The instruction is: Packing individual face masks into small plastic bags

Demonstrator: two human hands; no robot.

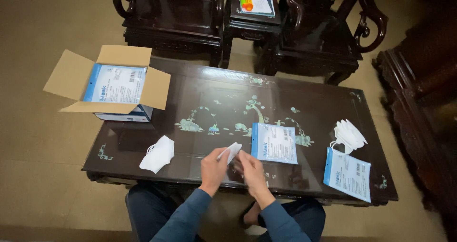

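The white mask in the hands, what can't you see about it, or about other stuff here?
- Folded white mask, head view: the left hand and right hand cover its lower part; its ear loops cannot be made out.
- Cardboard box: a flat packet hides what lies deeper.
- Stack of white masks: too small to count.
- Chairs: cut off by the top edge.

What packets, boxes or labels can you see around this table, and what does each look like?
Cardboard box: table's far left corner, flaps open, a blue-and-white packet on top.
Flat pouch: table middle, beside the hands, white with blue edge.
Second pouch: near right corner, same colours.
Paper sheet: on the small stand beyond, white.
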